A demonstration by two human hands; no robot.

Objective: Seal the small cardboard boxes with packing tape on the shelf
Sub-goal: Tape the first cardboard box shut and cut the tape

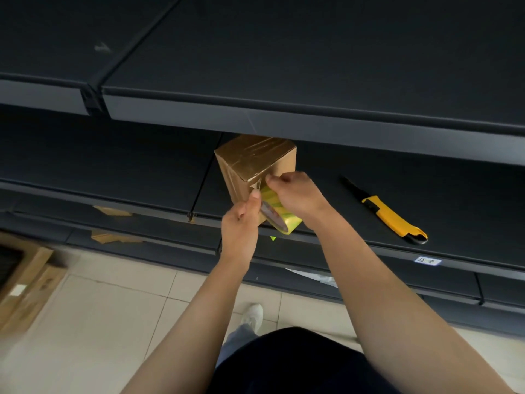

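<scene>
A small cardboard box [255, 159] stands on the dark shelf [426, 200], its top and near side glossy with clear tape. A roll of packing tape [279, 216] with a yellow-green core hangs just in front of the box. My right hand [298, 194] grips the roll from above. My left hand [241, 223] pinches the strip of tape against the box's near corner with thumb and fingers. The lower front of the box is hidden behind both hands.
A yellow and black utility knife [389, 214] lies on the shelf to the right. An upper shelf [284, 120] overhangs the box closely. Cardboard scraps [113, 237] lie on lower shelves at left. Flat cartons [25, 282] lean on the tiled floor.
</scene>
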